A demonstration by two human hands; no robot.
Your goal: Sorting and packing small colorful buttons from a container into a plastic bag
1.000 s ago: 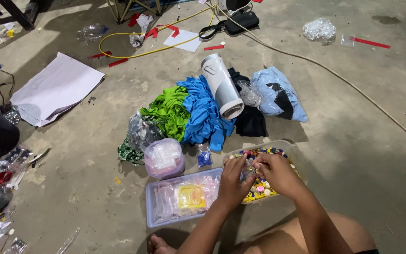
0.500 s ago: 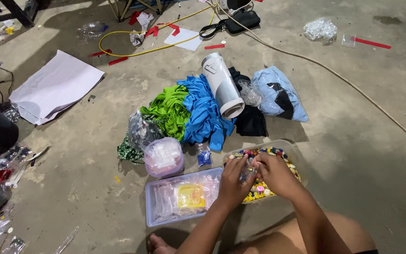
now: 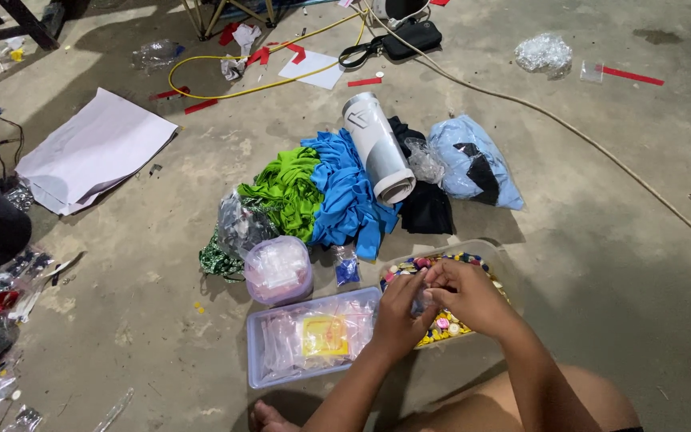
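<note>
My left hand (image 3: pixel 397 316) and my right hand (image 3: pixel 467 296) meet over a clear tub (image 3: pixel 496 254) filled with several small colourful pieces (image 3: pixel 441 328). Both hands pinch a small clear bag (image 3: pixel 419 302) between their fingertips; what it contains is hidden. Left of the tub lies a flat clear box (image 3: pixel 261 352) holding small plastic bags and a yellow packet (image 3: pixel 325 336). My bare leg (image 3: pixel 569 400) and a foot (image 3: pixel 269 416) show at the bottom edge.
A round tub of clear bags (image 3: pixel 279 270), a small blue packet (image 3: pixel 347 270), green cloth (image 3: pixel 289 188), blue cloth (image 3: pixel 345 192), a white roll (image 3: pixel 377 148) and bagged clothes (image 3: pixel 473 164) lie ahead. White paper (image 3: pixel 93 152) lies left; a cord (image 3: pixel 601 152) crosses right.
Both hands stay over the tub of colourful pieces, with only slight finger movement on the small bag. Nothing else has moved.
</note>
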